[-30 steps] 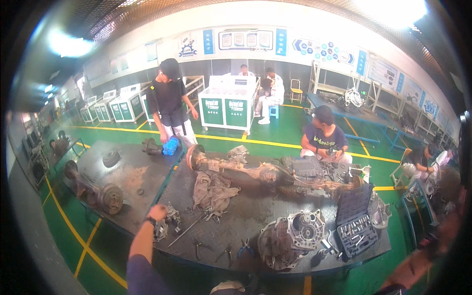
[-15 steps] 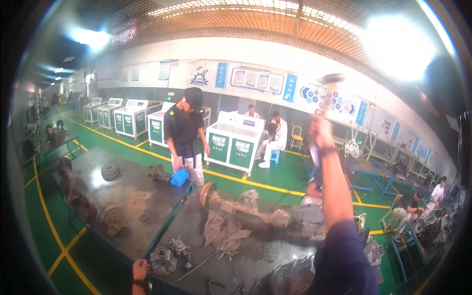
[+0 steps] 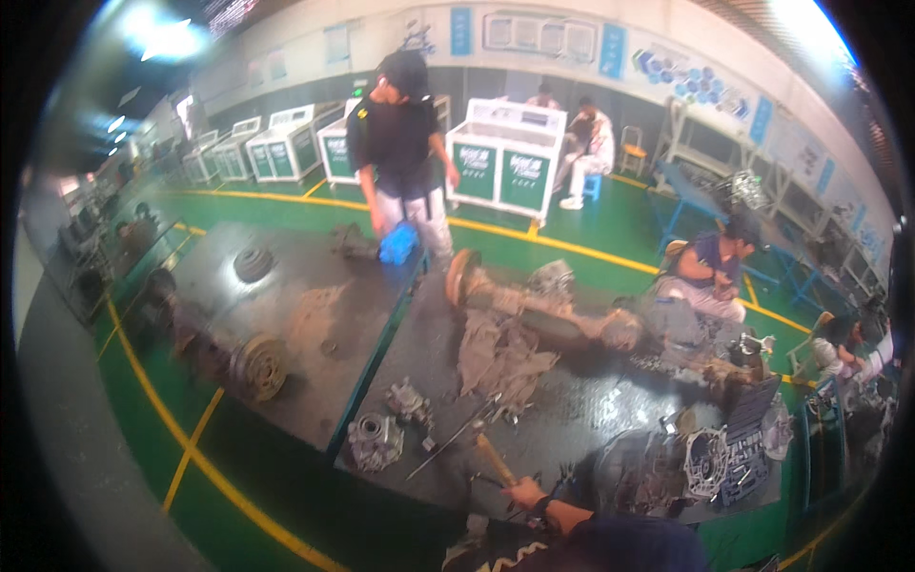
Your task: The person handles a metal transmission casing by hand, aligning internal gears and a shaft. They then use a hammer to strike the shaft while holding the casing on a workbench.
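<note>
At the near edge of the workbench (image 3: 610, 405), my right hand (image 3: 526, 492) is closed around a tool with a tan wooden handle, apparently a hammer (image 3: 494, 459). Its handle slants up and left from my fist; the head cannot be made out. Beside it on the bench lie a thin metal rod (image 3: 448, 441) and a cast metal housing (image 3: 375, 441). A grey rag (image 3: 498, 357) is farther off, by a long rusty axle (image 3: 543, 310). My left hand is out of view.
A person in a dark shirt (image 3: 400, 143) stands across the bench, near a blue-wrapped part (image 3: 397, 245). Another person sits at right (image 3: 710, 272). Gearbox castings (image 3: 705, 462) and a tool tray (image 3: 748, 458) crowd the bench's right. A brake drum (image 3: 257, 367) lies left.
My right hand has come down from a raised position to the near bench edge with the hammer. The left hand has left the view. My view has tilted downward.
</note>
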### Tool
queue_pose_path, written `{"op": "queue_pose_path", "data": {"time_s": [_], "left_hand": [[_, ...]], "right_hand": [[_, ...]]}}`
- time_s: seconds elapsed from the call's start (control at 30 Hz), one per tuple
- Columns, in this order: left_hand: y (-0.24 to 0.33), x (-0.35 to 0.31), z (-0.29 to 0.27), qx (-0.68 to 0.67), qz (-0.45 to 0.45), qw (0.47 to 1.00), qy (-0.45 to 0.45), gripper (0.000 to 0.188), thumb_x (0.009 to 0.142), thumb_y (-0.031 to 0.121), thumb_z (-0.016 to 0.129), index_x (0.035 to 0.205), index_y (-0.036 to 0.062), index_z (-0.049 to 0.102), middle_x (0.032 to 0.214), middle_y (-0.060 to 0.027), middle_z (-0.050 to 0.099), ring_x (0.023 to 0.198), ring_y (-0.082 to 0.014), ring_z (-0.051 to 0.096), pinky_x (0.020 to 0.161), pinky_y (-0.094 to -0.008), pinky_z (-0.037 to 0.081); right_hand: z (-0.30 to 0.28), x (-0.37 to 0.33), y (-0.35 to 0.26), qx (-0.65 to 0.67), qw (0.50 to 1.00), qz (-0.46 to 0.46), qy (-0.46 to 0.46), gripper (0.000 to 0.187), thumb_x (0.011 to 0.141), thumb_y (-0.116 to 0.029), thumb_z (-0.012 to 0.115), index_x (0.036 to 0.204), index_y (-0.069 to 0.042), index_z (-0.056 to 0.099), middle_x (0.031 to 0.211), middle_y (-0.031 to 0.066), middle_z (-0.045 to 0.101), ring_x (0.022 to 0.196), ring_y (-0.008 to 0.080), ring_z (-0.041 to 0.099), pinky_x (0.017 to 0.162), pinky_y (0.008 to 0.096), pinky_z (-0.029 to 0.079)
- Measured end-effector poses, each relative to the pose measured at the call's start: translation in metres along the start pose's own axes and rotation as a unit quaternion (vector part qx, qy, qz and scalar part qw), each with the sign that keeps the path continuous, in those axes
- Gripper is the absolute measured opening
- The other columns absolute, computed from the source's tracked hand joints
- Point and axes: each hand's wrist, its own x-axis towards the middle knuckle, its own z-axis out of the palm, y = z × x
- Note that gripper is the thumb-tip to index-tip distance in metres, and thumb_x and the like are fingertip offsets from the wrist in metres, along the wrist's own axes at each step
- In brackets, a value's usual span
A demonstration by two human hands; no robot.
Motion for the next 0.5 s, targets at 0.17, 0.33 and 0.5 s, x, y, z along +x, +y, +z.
{"op": "queue_pose_path", "data": {"time_s": [0.17, 0.33, 0.5], "left_hand": [[-0.038, 0.003, -0.004, 0.021, 0.020, 0.999, 0.022, 0.024, 0.099, 0.025, 0.062, 0.111, 0.0045, 0.066, 0.086, -0.0056, 0.069, 0.072, -0.0180, 0.065, 0.063, -0.0323, 0.051], [-0.011, -0.015, 0.017, -0.130, 0.098, 0.986, 0.042, 0.029, 0.098, 0.028, 0.063, 0.116, 0.0052, 0.066, 0.089, -0.0052, 0.071, 0.075, -0.0187, 0.067, 0.065, -0.0328, 0.051], [0.038, -0.126, 0.040, -0.066, 0.141, 0.988, -0.010, 0.028, 0.099, 0.026, 0.062, 0.117, 0.0047, 0.068, 0.089, -0.0048, 0.071, 0.077, -0.0158, 0.067, 0.067, -0.0316, 0.051]], "right_hand": [[-0.102, -0.073, 0.010, -0.094, 0.992, -0.039, 0.070, 0.041, 0.078, -0.031, 0.081, 0.097, 0.004, 0.072, 0.092, 0.0235, 0.073, 0.090, 0.0367, 0.073, 0.076, 0.0456, 0.054], [-0.117, -0.032, 0.087, -0.087, 0.979, -0.057, 0.175, 0.041, 0.079, -0.029, 0.074, 0.092, 0.009, 0.071, 0.095, 0.0322, 0.071, 0.094, 0.0458, 0.070, 0.083, 0.0505, 0.055], [-0.128, -0.034, 0.116, -0.007, 0.961, 0.019, 0.275, 0.035, 0.081, -0.023, 0.069, 0.096, 0.008, 0.068, 0.094, 0.0318, 0.070, 0.091, 0.0478, 0.070, 0.079, 0.0522, 0.055]]}}
